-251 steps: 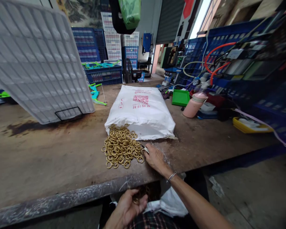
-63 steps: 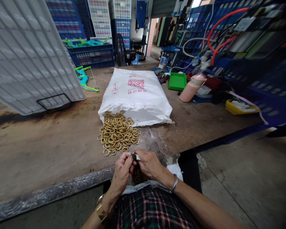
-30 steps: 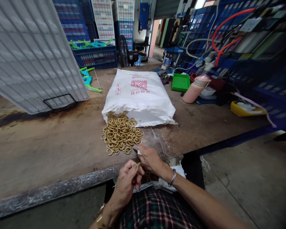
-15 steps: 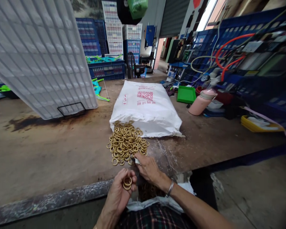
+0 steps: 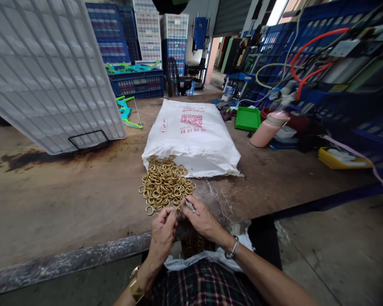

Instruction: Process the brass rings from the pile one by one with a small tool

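My left hand (image 5: 163, 231) is closed in a pinch at the front of the ring pile, and a bit of a gold-coloured ring (image 5: 178, 208) shows at its fingertips. Close beside it, my right hand (image 5: 200, 219) grips a small knife (image 5: 190, 205) with a pale handle and a dark, thin tip pointing up and left. Just beyond both hands lies a heap of gold-coloured rings (image 5: 164, 182), spilling from the mouth of a white woven sack (image 5: 204, 144) with red print. More rings (image 5: 193, 245) are in an opened bag (image 5: 207, 258) on my lap, partly hidden by my arm.
A white ribbed plastic crate (image 5: 67, 85) stands tilted at left on the brown table (image 5: 83, 204). At right are a green tray (image 5: 247, 119), a pink bottle (image 5: 267, 131) and a yellow tray (image 5: 341, 160). Stacked crates (image 5: 147, 38) and a fan (image 5: 172, 76) stand behind.
My left hand has risen and turned over toward the pile, its fingers meeting near the right hand. The rings in its palm are now mostly hidden. The knife shows more, and the view has shifted slightly.
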